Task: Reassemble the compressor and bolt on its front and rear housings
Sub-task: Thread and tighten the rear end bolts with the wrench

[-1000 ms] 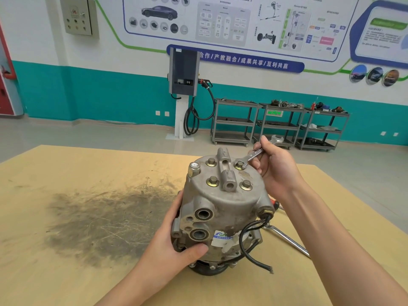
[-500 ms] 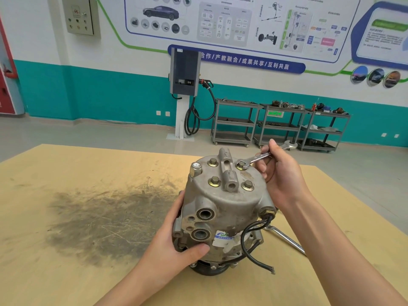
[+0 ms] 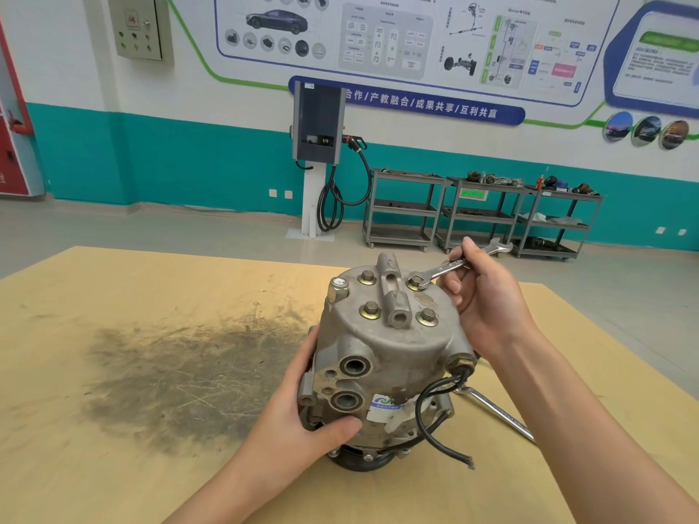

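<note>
A grey metal compressor (image 3: 389, 357) stands upright on the wooden table (image 3: 113, 391), its housing cap facing up with several brass-washered bolts. My left hand (image 3: 302, 421) grips the compressor's lower left side, thumb across the front. My right hand (image 3: 488, 296) holds a silver spanner (image 3: 450, 267) whose ring end sits on the far right bolt (image 3: 416, 282). A black cable (image 3: 435, 421) loops out of the compressor's right side.
A second steel tool (image 3: 499, 410) lies on the table behind and right of the compressor. A dark scuffed stain (image 3: 181, 372) covers the table to the left. Metal trolleys (image 3: 480, 217) and a charging post (image 3: 317, 164) stand far off by the wall.
My right hand has swung the spanner handle clockwise, from pointing up-right to lying further right and flatter. The left hand and compressor have stayed put.
</note>
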A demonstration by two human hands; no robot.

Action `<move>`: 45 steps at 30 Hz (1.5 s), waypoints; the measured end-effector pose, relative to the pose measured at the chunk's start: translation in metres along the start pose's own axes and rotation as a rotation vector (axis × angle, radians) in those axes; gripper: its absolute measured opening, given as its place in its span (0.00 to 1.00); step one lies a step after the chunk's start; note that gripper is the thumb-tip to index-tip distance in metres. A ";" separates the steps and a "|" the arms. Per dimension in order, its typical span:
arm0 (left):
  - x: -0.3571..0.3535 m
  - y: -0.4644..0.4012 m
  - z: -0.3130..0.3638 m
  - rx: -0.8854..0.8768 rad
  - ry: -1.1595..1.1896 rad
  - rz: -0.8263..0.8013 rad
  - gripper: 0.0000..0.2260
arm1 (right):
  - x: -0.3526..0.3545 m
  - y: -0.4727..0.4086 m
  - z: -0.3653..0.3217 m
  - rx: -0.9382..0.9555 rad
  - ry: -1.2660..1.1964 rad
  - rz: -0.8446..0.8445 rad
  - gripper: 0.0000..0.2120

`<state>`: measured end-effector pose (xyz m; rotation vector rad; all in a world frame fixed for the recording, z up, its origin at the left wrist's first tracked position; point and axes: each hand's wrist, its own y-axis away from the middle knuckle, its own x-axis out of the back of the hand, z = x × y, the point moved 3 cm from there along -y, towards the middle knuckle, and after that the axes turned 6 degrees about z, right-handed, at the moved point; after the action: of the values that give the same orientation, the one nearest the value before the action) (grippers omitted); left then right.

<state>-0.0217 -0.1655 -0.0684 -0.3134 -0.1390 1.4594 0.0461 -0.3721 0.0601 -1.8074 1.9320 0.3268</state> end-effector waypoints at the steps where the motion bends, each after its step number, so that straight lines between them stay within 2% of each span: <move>1: 0.000 0.000 0.000 0.000 0.000 0.001 0.48 | 0.000 0.000 0.000 -0.007 0.001 -0.003 0.16; 20: 0.000 0.000 0.001 0.007 -0.011 0.010 0.49 | -0.008 -0.010 0.000 -0.111 0.064 -0.026 0.16; 29: 0.001 0.001 0.001 0.001 -0.017 0.016 0.48 | 0.000 -0.005 -0.001 -0.040 0.044 -0.029 0.16; 45: 0.001 -0.001 -0.001 -0.004 -0.024 0.004 0.48 | 0.004 0.001 0.004 -0.029 0.011 0.013 0.16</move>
<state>-0.0205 -0.1645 -0.0688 -0.2995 -0.1613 1.4672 0.0457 -0.3737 0.0550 -1.8193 1.9571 0.3515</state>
